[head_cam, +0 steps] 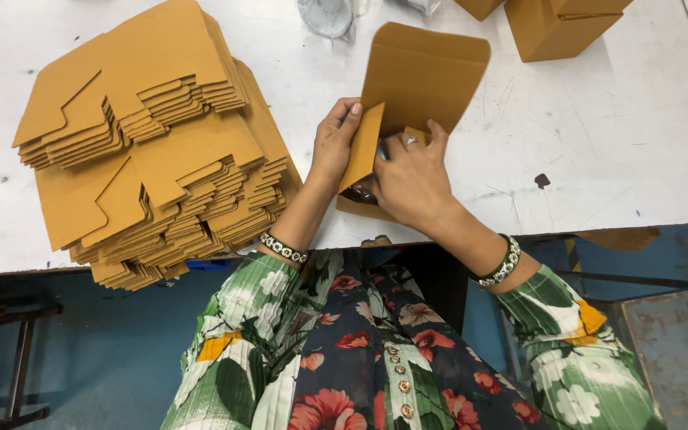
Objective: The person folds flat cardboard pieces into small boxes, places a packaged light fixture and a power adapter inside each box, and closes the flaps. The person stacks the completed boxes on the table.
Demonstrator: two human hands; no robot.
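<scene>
Head view, box blank: a flat brown cardboard box blank (428,72) is held at the near edge of the white table (623,135), in front of the body.
Head view, long axis: the blank is stood up and tilted; its long axis runs from the hands up and away, and the rounded top flap is pointed to the far right.
Head view, side flap: a narrow side flap (362,146) is bent up on the left of the blank, with its long edge nearly upright.
Head view, left hand: the left hand (333,143) is closed on the side flap, with the fingers pressed on its outer face.
Head view, right hand: the right hand (410,179) is curled over the lower part of the blank, which is gripped by it; a ring is seen on one finger.
Head view, stack: a big stack of flat blanks (153,143) is laid on the table, to the left of the hands.
Head view, far edge: folded brown boxes (555,28) and a clear object (326,16) are seen at the far edge.
</scene>
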